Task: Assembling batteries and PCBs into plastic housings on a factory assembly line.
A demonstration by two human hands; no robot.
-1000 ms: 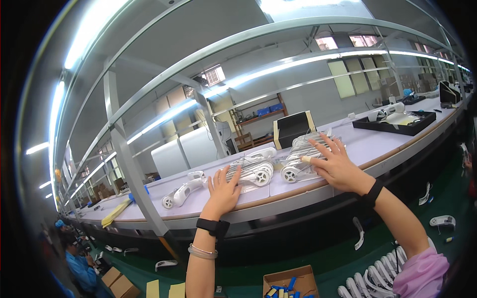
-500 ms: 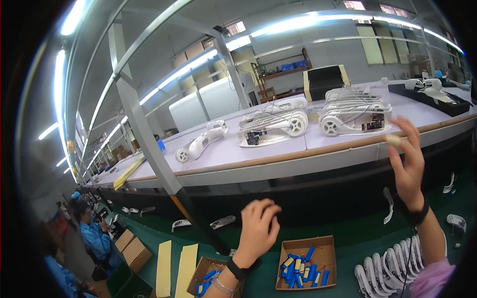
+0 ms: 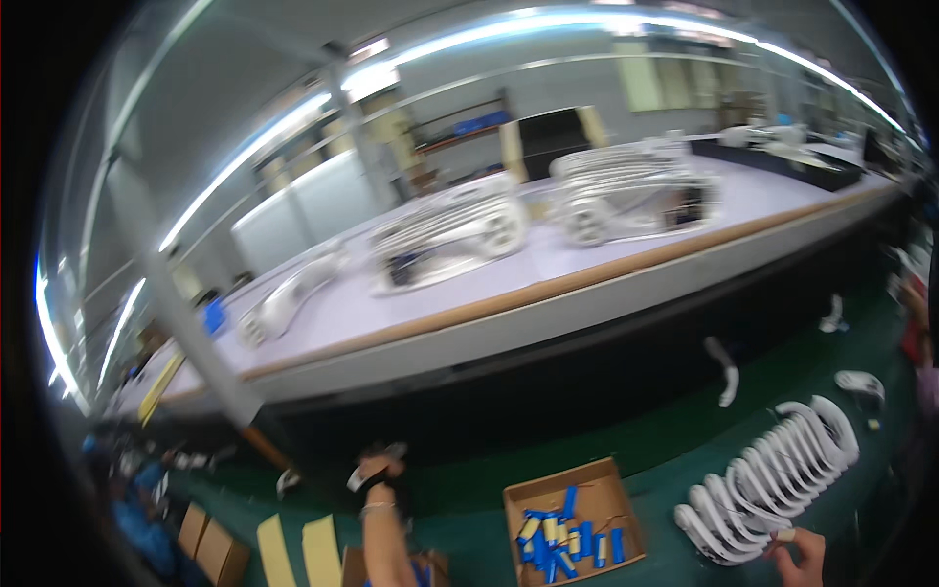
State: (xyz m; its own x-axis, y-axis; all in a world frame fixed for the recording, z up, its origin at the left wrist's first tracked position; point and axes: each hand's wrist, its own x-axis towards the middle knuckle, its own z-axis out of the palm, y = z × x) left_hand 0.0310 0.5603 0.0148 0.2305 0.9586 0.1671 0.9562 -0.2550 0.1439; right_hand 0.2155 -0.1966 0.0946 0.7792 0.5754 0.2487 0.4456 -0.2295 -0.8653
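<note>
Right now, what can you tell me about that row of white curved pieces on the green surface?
The row of white curved pieces runs diagonally, at the picture's lower right, on the green surface. The pieces look like smooth plastic, bent like hooks and packed closely side by side. The right hand is at the row's lower end; I cannot tell whether it touches a piece.

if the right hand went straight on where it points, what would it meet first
The right hand would likely meet the row of white curved parts, at its near end. They may already touch; depth is unclear.
</note>
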